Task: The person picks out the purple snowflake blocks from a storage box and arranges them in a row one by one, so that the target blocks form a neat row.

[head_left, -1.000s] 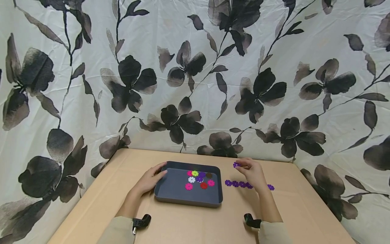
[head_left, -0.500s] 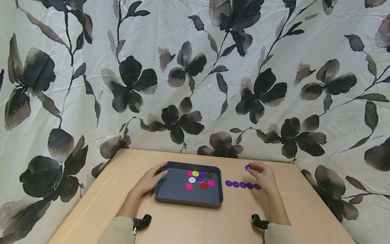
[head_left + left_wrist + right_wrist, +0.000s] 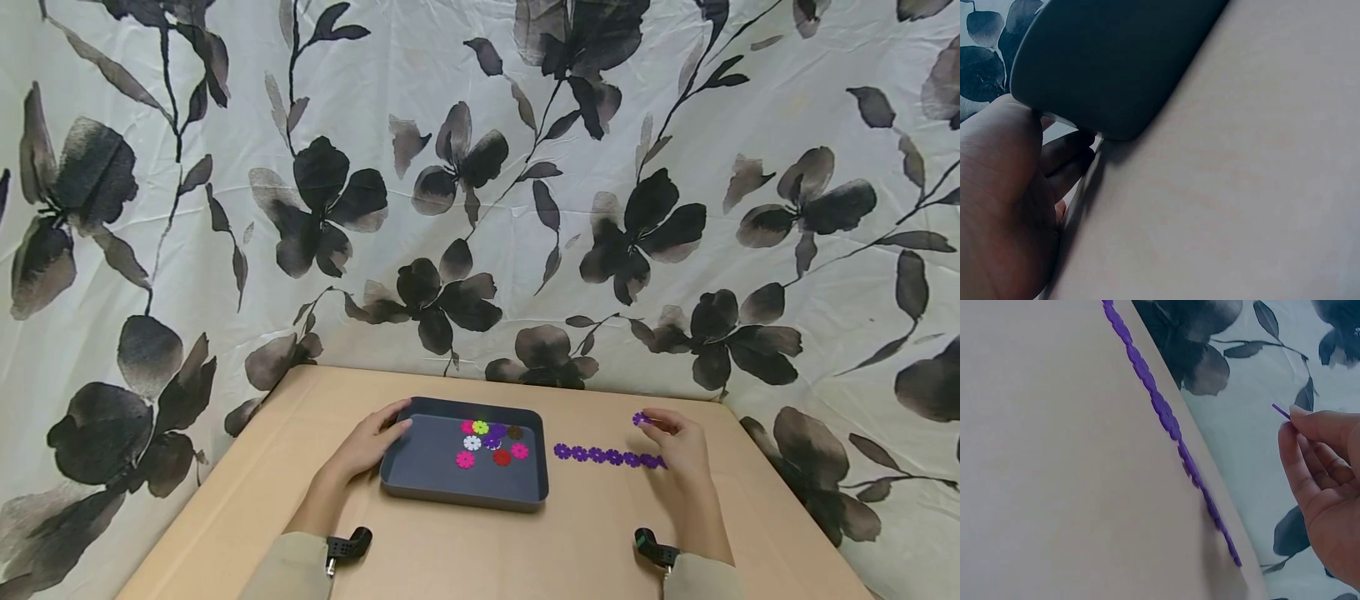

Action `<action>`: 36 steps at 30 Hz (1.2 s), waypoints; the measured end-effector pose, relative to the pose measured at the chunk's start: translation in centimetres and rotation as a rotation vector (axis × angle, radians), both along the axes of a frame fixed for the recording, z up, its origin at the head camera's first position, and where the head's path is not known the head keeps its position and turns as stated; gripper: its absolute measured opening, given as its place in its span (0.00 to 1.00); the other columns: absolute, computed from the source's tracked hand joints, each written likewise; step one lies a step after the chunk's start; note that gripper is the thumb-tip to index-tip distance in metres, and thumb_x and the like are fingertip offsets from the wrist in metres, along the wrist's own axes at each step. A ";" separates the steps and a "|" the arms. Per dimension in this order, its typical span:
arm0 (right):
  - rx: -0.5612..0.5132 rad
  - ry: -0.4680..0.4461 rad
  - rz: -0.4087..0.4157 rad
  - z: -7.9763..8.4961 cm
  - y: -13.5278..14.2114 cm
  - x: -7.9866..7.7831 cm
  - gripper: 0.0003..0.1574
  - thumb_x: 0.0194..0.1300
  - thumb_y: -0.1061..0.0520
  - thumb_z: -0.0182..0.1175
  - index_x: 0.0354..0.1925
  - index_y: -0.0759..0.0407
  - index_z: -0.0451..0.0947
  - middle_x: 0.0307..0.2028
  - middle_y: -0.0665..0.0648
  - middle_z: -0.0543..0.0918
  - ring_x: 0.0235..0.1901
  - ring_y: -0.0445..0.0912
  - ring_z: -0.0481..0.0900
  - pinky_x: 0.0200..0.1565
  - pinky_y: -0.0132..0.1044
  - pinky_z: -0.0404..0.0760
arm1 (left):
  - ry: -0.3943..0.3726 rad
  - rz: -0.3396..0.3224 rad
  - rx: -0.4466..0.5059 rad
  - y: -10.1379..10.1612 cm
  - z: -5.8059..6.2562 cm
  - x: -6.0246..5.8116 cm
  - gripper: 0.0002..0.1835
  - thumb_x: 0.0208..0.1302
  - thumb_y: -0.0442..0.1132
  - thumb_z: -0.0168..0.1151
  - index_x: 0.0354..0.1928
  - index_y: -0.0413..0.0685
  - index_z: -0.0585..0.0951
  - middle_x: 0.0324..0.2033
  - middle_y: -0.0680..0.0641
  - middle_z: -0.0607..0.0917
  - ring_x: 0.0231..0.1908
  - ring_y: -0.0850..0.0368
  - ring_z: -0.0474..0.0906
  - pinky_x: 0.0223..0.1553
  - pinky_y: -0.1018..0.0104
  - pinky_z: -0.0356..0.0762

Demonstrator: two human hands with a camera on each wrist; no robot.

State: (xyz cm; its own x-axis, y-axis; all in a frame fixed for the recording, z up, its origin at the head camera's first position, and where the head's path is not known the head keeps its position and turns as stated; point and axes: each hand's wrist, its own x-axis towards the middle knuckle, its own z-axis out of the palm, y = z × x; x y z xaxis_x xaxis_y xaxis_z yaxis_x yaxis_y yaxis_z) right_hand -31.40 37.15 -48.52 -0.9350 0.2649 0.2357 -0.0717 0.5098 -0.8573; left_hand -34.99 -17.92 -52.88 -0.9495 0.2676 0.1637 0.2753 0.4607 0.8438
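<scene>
A purple flower-shaped disc (image 3: 640,419) is pinched between the thumb and finger of my right hand (image 3: 686,450). In the right wrist view that disc (image 3: 1280,411) shows edge-on at the fingertips. Below the hand, a row of purple flower discs (image 3: 597,455) lies on the table, its right end partly covered by my hand in the head view. My left hand (image 3: 367,446) grips the left side of a dark grey tray (image 3: 420,458), thumb at the rim. From the left wrist, fingers (image 3: 1069,153) show tucked by the tray's underside.
Inside the tray, mostly right of centre, lie several flower discs: pink (image 3: 465,459), red (image 3: 502,457), white (image 3: 472,442), yellow-green (image 3: 481,427), brown (image 3: 514,432) and purple. The tan table (image 3: 450,554) ends at a floral cloth (image 3: 525,208) behind.
My right hand has moved rightward along the row, carrying the purple disc, and has uncovered more of the row. My left hand and the tray have stayed put.
</scene>
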 end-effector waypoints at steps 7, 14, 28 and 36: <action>-0.043 -0.035 -0.034 -0.3 0.9 0.6 0.23 0.75 0.54 0.65 0.64 0.59 0.81 0.60 0.63 0.83 0.46 0.31 0.77 0.48 0.24 0.84 | -0.001 0.005 -0.017 0.0 0.0 -0.1 0.34 0.79 0.58 0.54 0.80 0.56 0.65 0.78 0.44 0.66 0.79 0.41 0.59 0.79 0.41 0.58; -0.077 -0.111 -0.076 -0.9 2.1 1.2 0.26 0.75 0.53 0.65 0.67 0.58 0.79 0.59 0.60 0.82 0.48 0.36 0.75 0.48 0.26 0.85 | -0.010 0.002 0.000 0.0 -0.1 -0.1 0.35 0.78 0.59 0.54 0.80 0.56 0.65 0.78 0.44 0.66 0.79 0.41 0.59 0.79 0.41 0.57; -0.067 -0.187 -0.136 -1.6 3.8 2.1 0.24 0.75 0.58 0.63 0.66 0.63 0.79 0.60 0.65 0.81 0.50 0.43 0.78 0.40 0.19 0.81 | 0.001 0.016 -0.005 0.1 0.1 0.0 0.32 0.80 0.54 0.55 0.80 0.55 0.65 0.78 0.43 0.67 0.79 0.39 0.60 0.79 0.39 0.58; 0.057 -0.196 -0.145 -2.1 4.8 2.4 0.21 0.75 0.60 0.61 0.61 0.67 0.80 0.58 0.70 0.83 0.58 0.58 0.77 0.53 0.38 0.74 | -0.005 0.014 -0.009 0.1 0.1 0.1 0.34 0.79 0.59 0.54 0.80 0.57 0.65 0.78 0.43 0.66 0.79 0.39 0.60 0.79 0.39 0.58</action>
State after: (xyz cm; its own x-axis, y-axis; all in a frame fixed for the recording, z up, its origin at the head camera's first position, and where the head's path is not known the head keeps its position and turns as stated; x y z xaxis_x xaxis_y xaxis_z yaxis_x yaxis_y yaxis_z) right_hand -29.05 41.90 -50.65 -0.9174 0.3915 0.0719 0.1709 0.5506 -0.8171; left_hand -34.89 -17.82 -52.78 -0.9539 0.2558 0.1567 0.2647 0.4718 0.8410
